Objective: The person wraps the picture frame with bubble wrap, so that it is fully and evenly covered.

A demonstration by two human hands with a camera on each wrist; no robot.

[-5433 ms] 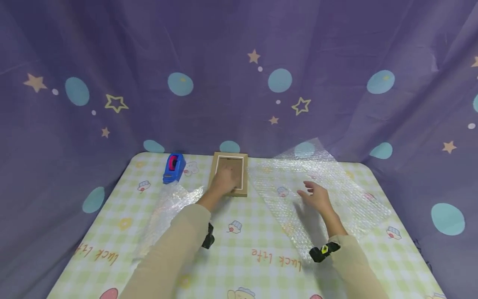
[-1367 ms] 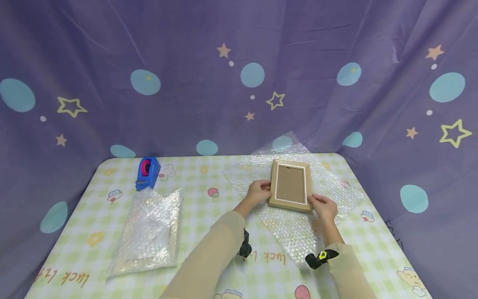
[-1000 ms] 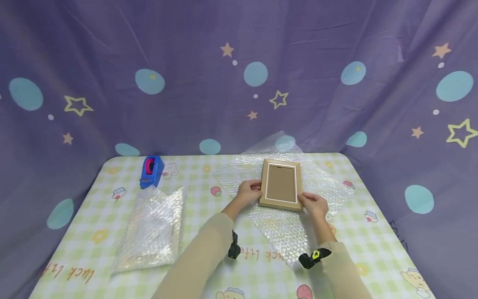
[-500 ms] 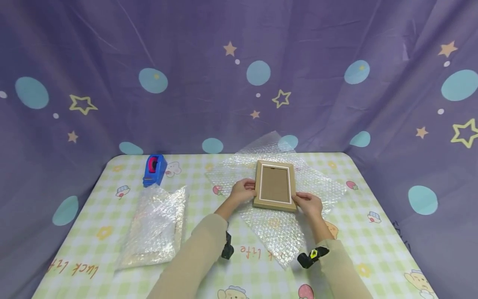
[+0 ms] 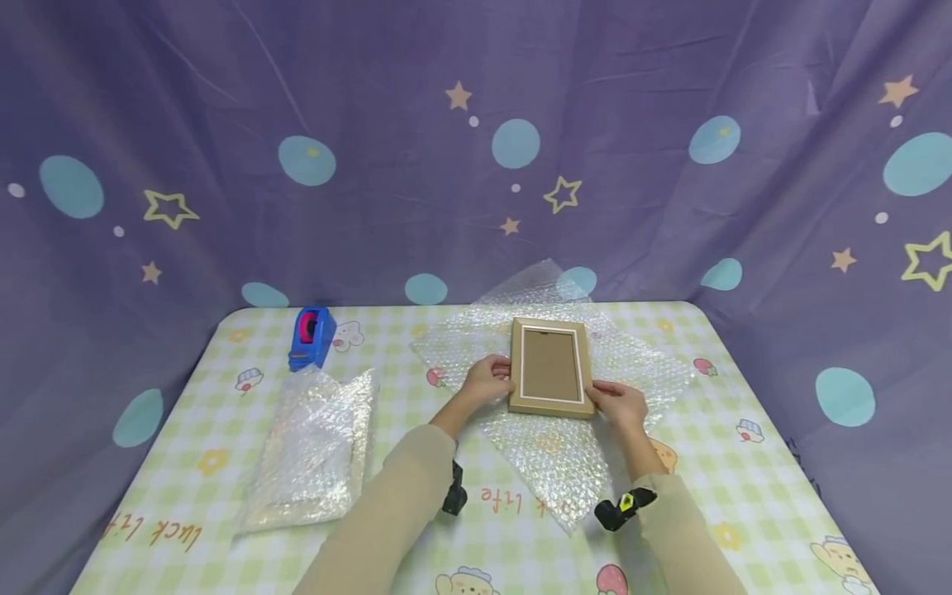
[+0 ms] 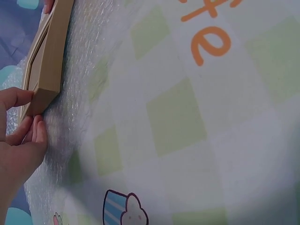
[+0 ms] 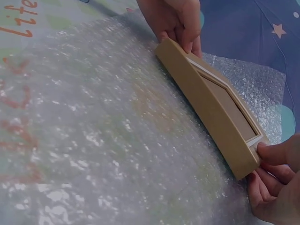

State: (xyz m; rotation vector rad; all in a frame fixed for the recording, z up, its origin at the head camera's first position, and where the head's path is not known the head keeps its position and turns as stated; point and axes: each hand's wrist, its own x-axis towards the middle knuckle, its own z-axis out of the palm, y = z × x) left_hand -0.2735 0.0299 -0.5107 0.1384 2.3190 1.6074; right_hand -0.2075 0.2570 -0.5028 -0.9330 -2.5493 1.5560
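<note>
A light wooden picture frame (image 5: 551, 366) with a white inner border and a brown panel lies over a sheet of bubble wrap (image 5: 554, 463). My left hand (image 5: 485, 382) pinches the frame's left side near its lower corner, thumb on top and fingers below, as the left wrist view shows. On the opposite side my right hand (image 5: 621, 404) pinches the lower right part, its thumb (image 7: 272, 152) on the face and the other fingers curled beneath the edge. In the right wrist view the frame's long lower edge (image 7: 206, 112) sits close over the wrap.
A bubble-wrapped flat package (image 5: 312, 450) lies on the left of the table. Behind it stands a blue tape dispenser (image 5: 312, 337) with a red core. The tablecloth (image 5: 521, 562) is checked green and white. A purple curtain (image 5: 416, 223) rises behind the table's back edge.
Earlier my left hand was at the frame left of the wrap, with my right over the wrap. The frame came over the wrap, both hands gripping it, then shifted slightly left with the wrap.
</note>
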